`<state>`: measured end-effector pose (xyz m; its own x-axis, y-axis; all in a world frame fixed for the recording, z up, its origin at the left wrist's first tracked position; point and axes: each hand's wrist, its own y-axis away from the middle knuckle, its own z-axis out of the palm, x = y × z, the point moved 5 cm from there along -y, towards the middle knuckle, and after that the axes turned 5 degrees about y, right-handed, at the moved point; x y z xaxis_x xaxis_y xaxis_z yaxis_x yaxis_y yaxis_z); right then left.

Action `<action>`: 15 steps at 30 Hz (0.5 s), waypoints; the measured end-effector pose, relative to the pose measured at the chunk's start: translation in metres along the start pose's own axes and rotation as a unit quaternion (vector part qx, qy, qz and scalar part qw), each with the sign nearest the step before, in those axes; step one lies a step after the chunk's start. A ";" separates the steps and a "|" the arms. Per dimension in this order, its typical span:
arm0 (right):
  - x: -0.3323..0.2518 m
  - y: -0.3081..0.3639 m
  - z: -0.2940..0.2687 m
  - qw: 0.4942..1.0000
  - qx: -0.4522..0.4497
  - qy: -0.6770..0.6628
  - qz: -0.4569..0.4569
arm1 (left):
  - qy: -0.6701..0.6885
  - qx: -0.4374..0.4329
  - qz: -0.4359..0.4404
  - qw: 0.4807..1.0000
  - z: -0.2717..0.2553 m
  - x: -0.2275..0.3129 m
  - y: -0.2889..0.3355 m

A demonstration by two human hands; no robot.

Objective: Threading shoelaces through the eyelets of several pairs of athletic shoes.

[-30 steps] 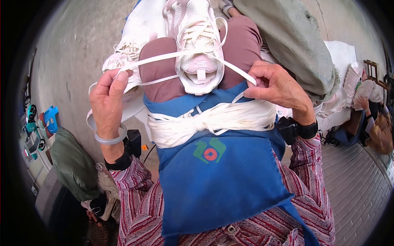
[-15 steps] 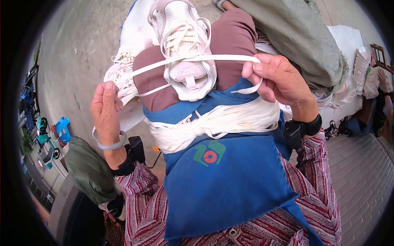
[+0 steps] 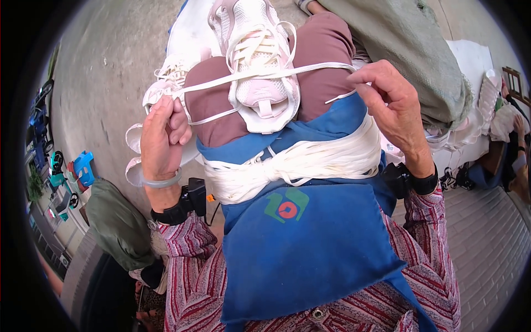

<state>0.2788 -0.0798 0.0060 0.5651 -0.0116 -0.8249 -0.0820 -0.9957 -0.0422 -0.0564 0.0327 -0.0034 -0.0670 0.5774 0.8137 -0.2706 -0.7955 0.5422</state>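
A white and pale pink sneaker [image 3: 264,97] sits between my knees, its opening toward me and cream laces threaded up its front. Across it runs a flat white shoelace [image 3: 315,67], drawn out to both sides. My left hand [image 3: 164,133] holds the lace's left part near the fingertips, fingers curled. On the other side, my right hand [image 3: 394,102] pinches the lace between thumb and forefinger, and a loose tip hangs below. A thick bundle of white laces [image 3: 326,152], bound in its middle, lies over my blue apron [image 3: 310,243].
More pale sneakers [image 3: 172,74] stand to the left of my knee. Beyond my right hand is a grey-green cloth [image 3: 409,55], with further shoes beside it. Another person's hand [image 3: 519,124] shows at the far right. A dark green covered bundle [image 3: 119,227] is at the left.
My left hand has turned and shifted slightly right. The fingers of my right hand have moved up and right along the lace, so the loose tip hangs shorter.
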 end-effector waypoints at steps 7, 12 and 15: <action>-0.022 0.004 0.023 0.978 -0.076 0.164 -0.100 | 0.218 -0.150 -0.006 0.964 0.012 0.009 -0.004; -0.024 -0.002 0.023 0.981 -0.073 0.132 -0.121 | 0.252 -0.170 -0.033 0.952 0.021 0.007 -0.004; -0.031 -0.008 0.022 0.992 -0.076 0.060 -0.075 | 0.177 -0.145 -0.048 0.972 0.023 -0.003 -0.001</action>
<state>0.2440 -0.0697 0.0196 0.6562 0.1363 -0.7422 0.1297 -0.9893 -0.0670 -0.0338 0.0276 -0.0021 -0.3403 0.7144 0.6114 -0.5474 -0.6792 0.4890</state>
